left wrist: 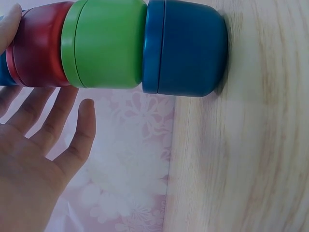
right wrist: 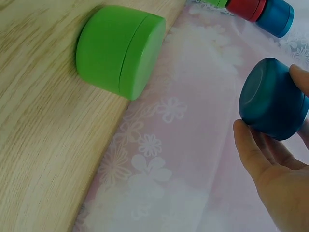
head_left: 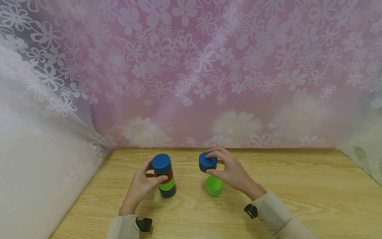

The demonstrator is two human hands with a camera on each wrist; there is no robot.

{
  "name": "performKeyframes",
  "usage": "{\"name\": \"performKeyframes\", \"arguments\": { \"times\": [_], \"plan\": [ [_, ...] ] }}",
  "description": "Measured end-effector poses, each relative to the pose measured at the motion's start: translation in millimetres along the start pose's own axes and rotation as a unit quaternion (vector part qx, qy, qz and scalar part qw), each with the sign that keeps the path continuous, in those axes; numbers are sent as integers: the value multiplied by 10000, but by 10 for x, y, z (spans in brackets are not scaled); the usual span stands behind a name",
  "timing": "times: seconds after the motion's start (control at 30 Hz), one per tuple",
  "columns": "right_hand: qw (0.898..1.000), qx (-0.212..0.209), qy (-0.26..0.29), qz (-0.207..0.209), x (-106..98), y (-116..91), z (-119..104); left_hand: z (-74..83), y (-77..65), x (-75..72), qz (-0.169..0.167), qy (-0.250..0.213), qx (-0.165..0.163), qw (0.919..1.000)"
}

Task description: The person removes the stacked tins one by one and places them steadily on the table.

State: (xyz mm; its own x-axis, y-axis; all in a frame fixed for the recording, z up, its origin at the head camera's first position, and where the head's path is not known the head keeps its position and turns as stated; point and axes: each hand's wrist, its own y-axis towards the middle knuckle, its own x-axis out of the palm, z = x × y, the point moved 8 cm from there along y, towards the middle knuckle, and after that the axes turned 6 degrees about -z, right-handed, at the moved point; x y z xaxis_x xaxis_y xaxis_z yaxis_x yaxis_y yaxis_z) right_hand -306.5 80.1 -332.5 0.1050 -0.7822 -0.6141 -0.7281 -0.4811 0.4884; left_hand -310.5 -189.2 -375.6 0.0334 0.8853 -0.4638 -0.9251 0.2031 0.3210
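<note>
On the left, several round lidded canisters stand in one stack: a blue canister on the tabletop, a green canister, a red canister and another blue canister on top. My left hand grips the stack around the red one, thumb in front, other fingers behind. To the right, my right hand holds a separate blue canister by its sides, a finger over its top. That canister is in the air, apart from the green canister standing upright on the table just below.
The wooden table extends to both sides and in front of the stack. A pink and white flowered cloth hangs along its back edge, with pale cloth at the left side. Dark camera mounts sit at both wrists.
</note>
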Motion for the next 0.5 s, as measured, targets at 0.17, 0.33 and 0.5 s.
{"name": "performKeyframes", "arguments": {
  "times": [0.17,0.33,0.5],
  "plan": [
    [9999,65,-49,72,-47,-30,15,11,-4,0,4,46,7,10000],
    [9999,79,-94,21,-54,-56,34,0,0,-2,-4,35,-31,10000],
    [9999,135,-65,-27,-72,-99,59,-7,-2,-6,-2,46,-13,10000]
  ]
}}
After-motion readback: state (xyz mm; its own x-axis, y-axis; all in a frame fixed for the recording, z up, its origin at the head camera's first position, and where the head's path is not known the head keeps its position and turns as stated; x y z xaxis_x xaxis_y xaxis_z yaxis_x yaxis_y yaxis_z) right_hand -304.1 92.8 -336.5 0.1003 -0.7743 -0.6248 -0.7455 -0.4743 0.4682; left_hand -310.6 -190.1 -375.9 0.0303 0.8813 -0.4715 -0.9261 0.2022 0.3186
